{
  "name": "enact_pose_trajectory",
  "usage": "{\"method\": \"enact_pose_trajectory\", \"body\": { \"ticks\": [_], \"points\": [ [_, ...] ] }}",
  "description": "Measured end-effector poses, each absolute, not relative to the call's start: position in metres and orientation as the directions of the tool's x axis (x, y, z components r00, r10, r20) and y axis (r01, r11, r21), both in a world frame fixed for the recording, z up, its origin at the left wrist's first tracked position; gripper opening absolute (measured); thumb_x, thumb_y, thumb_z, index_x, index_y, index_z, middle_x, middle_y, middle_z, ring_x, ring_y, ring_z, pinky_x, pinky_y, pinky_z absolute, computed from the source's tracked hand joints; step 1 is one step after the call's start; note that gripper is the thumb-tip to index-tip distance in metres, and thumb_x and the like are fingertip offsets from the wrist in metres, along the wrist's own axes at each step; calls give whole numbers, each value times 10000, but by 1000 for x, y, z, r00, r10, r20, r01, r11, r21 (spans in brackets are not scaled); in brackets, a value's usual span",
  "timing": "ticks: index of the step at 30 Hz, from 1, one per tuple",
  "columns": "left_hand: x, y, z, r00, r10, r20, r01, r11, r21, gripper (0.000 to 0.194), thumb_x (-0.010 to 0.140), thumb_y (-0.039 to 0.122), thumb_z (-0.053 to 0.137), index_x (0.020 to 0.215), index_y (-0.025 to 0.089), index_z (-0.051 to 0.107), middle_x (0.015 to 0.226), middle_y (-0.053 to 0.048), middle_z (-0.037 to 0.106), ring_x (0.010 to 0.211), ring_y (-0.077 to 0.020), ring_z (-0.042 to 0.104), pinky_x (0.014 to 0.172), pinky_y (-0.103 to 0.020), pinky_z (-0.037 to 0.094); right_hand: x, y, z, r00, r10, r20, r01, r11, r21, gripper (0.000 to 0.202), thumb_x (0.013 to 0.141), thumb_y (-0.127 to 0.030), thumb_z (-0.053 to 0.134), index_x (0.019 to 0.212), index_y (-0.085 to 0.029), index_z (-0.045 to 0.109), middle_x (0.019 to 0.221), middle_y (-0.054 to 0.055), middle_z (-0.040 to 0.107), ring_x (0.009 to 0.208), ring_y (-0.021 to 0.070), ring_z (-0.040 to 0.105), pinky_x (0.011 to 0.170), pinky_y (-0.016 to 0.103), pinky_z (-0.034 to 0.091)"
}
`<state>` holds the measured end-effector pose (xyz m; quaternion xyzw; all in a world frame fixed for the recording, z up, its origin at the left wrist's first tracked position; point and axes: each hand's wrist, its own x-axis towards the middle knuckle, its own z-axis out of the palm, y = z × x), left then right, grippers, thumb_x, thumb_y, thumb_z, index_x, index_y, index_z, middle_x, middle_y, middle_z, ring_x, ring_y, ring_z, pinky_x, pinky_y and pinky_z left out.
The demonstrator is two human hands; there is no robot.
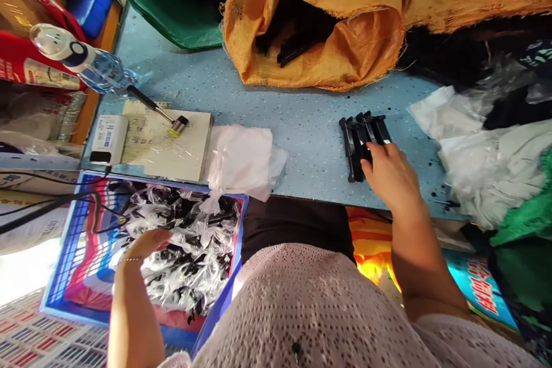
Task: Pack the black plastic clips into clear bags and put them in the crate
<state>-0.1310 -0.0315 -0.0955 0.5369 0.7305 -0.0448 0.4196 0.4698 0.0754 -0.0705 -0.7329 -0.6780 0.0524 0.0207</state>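
Observation:
Several black plastic parts (356, 146), long and narrow with flared ends, lie side by side on the blue speckled table. My right hand (390, 175) is on the right-hand parts of this row, its thumb and fingers closed about them; the fingertips are partly hidden. To the left, my left hand (149, 243) hovers at a blue plastic basket (54, 287), over clear bags (190, 241) with black parts in them. Its fingers are loosely stretched, and no held thing shows in it. A stack of thin clear plastic bags (241, 155) lies at the table's front edge.
An orange woven sack (245, 52) with black parts inside lies open at the back, beside a green sack (172, 6). On the left are a water bottle (101, 69), a notepad (194, 149) and a white box (107, 138). Crumpled plastic bags (478, 167) lie right.

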Motion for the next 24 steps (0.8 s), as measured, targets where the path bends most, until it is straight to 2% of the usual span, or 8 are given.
{"method": "enact_pose_trajectory", "body": {
  "ticks": [2,5,7,9,13,16,19,24],
  "points": [
    [-82,-7,-80,130,695,-707,666,466,582,405,864,584,599,897,227,787,865,-53,808,774,-222,764,683,-316,626,465,72,-73,56,998,-37,995,-59,-77,445,927,-274,528,1340,-129,605,1139,213,612,992,349,633,803,474,543],
    [18,37,-68,343,858,-383,545,150,825,390,947,503,581,1100,202,777,941,-89,790,809,-194,749,746,-308,626,454,74,-79,44,999,-32,990,-48,-130,487,933,-266,519,1406,-165,572,1090,187,642,964,331,648,804,465,548],
    [81,69,-75,254,967,-28,618,-141,773,322,972,402,574,1089,176,772,1076,-127,763,974,-212,728,887,-345,602,453,79,-85,53,998,-42,980,-60,-188,542,933,-256,523,1467,-163,518,1090,191,668,993,347,657,832,493,549],
    [126,97,-91,171,977,126,736,-212,643,225,935,305,622,968,139,770,1097,-168,734,1010,-250,706,903,-389,584,458,83,-92,97,994,-52,960,-107,-259,559,924,-252,545,1467,-125,510,1151,222,678,1056,372,659,884,534,538],
    [141,129,-117,38,995,93,743,-91,663,91,830,177,687,744,151,700,881,-108,704,846,-214,675,789,-344,560,465,85,-104,168,976,-139,758,-218,-616,431,902,-309,607,1301,-150,646,1218,184,697,1125,338,663,999,540,509],
    [119,131,-116,-63,994,-86,493,106,863,142,837,300,704,809,161,707,747,-28,677,699,-151,632,710,-287,537,437,85,-104,10,951,-309,199,-305,-931,404,853,-423,702,1203,-222,693,1114,89,737,966,250,703,886,434,585],
    [108,125,-109,-79,980,-184,268,199,943,219,825,365,711,882,153,719,750,-21,695,670,-133,634,686,-272,537,378,95,-99,-337,867,-367,-301,-468,-831,400,761,-462,823,1074,-229,732,982,46,742,793,184,689,772,357,612],
    [104,113,-97,-97,990,103,492,-42,870,99,821,164,614,873,168,698,909,-68,728,848,-178,690,811,-334,579,299,128,-99,-488,783,-386,-468,-608,-641,373,677,-416,900,935,-187,761,820,18,726,696,140,659,705,288,605]
  ]
}}
